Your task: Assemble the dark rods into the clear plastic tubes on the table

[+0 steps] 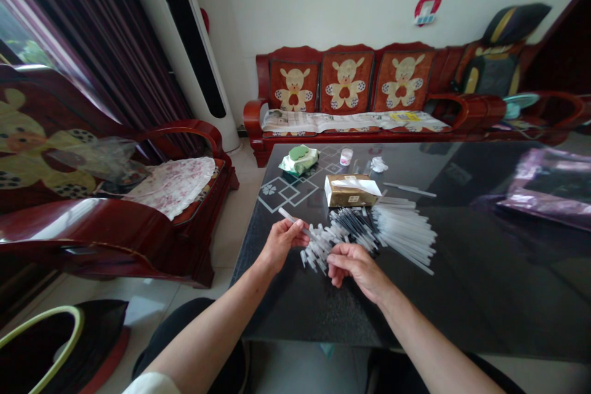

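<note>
Between the thumb and fingers of my left hand [281, 244] is a slim translucent white tube [288, 216], its far end pointing up and left. My right hand [354, 265] is closed in a pinch just to the right; whatever sits in its fingertips is too small to make out. Short whitish tube pieces [316, 253] lie heaped under and between both hands. Behind my right hand are thin black rods [353, 223] in a bunch. A fanned pile of long translucent tubes [407, 233] spreads to the right of them.
A tissue box [351, 198] stands behind the piles on the dark glossy table [462, 301]. Farther back are a wipes pack [299, 161], a small jar [346, 156] and crumpled tissue [379, 164]. Loose tubes [410, 189] lie right of the box. Shiny purple packaging [545, 209] covers the right side.
</note>
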